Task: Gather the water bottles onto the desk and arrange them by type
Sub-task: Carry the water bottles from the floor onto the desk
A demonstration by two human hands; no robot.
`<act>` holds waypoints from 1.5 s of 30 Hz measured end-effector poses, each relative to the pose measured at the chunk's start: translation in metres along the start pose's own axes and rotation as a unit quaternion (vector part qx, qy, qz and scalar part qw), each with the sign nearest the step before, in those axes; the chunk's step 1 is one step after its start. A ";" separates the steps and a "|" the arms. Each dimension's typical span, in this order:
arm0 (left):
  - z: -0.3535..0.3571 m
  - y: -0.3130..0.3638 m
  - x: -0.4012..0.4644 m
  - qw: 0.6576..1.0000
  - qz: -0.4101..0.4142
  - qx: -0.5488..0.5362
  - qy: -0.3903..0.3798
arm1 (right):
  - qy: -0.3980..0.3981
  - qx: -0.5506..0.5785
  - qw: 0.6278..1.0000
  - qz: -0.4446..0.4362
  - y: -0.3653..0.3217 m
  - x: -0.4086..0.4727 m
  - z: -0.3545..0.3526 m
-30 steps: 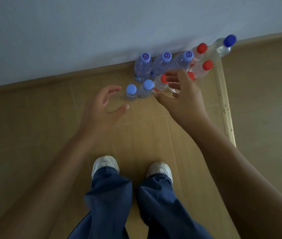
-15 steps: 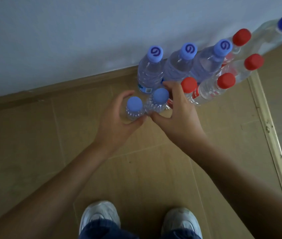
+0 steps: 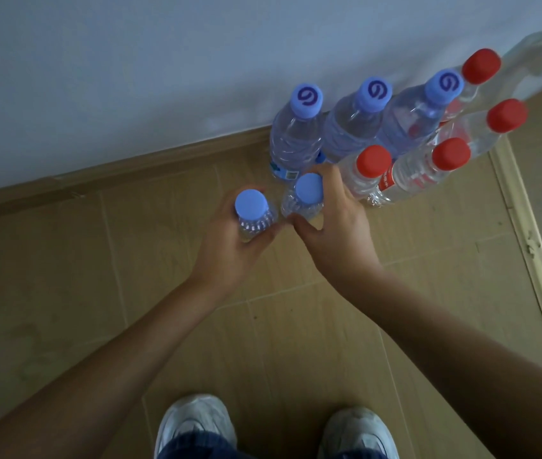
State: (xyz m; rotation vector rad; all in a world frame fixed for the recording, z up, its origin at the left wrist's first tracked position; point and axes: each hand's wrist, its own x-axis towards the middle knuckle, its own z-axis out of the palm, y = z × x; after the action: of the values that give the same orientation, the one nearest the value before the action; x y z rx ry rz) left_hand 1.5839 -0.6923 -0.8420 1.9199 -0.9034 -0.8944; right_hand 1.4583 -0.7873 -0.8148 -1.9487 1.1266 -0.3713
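While each hand [image 3: 229, 246] [image 3: 332, 226] wraps, seemingly firmly, a small bottle [image 3: 256, 217] [image 3: 302, 200], lift both straight up, clear of red-capped neighbours [image 3: 367, 173].

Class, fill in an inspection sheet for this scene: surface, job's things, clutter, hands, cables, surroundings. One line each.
Surface: tan tiled floor; no desk in view.
Job's things: two small plain blue-capped bottles; three swirl-capped bottles along the wall; four red-capped bottles; one dark-blue-capped bottle at the far right, cut by the frame edge.
Clutter: nothing seen.
Hands: left hand grips one small bottle; right hand grips the other.
Cables: nothing seen.
Surroundings: pale wall, brown skirting, pale floor strip, white shoes.
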 end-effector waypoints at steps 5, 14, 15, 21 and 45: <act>-0.030 0.025 -0.015 1.000 -0.024 0.004 -0.010 | 0.002 0.054 0.998 0.007 -0.014 -0.018 -0.018; -0.107 0.215 -0.093 0.997 -0.035 0.008 -0.068 | 0.022 0.179 0.980 0.087 -0.158 -0.102 -0.160; -0.115 0.244 -0.104 0.997 -0.033 0.007 -0.075 | 0.026 0.183 0.978 0.094 -0.180 -0.113 -0.181; -0.154 0.429 -0.159 0.994 0.016 -0.010 -0.111 | 0.089 0.207 0.969 0.098 -0.305 -0.177 -0.324; -0.003 0.924 -0.311 0.877 0.296 -0.028 -0.378 | 0.513 0.119 0.847 0.073 -0.432 -0.429 -0.766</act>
State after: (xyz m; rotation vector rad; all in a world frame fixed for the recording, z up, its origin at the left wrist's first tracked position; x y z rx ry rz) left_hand 1.1961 -0.8121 0.0442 1.0797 -1.7717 -1.2654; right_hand 1.0061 -0.7214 0.0507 -1.3759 1.7465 -1.5069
